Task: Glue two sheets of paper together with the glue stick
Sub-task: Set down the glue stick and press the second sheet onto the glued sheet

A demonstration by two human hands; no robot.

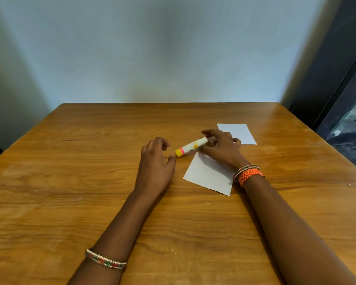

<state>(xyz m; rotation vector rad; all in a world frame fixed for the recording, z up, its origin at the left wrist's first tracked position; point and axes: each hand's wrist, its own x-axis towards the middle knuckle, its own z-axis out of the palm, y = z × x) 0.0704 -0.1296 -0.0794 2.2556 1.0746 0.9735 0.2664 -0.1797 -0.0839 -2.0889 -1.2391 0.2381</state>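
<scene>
My right hand [222, 149] pinches the white end of a glue stick [190, 147], which points left with its yellow end toward my left hand. My left hand [155, 161] hovers just left of that yellow end, fingers loosely curled and holding nothing; its thumb tip is close to the stick. A white sheet of paper [208, 174] lies tilted on the table under my right wrist. A second white sheet [237, 132] lies farther back, partly hidden by my right fingers.
The wooden table [90, 182] runs back to a pale wall. A dark window frame [337, 89] stands past the table's right edge.
</scene>
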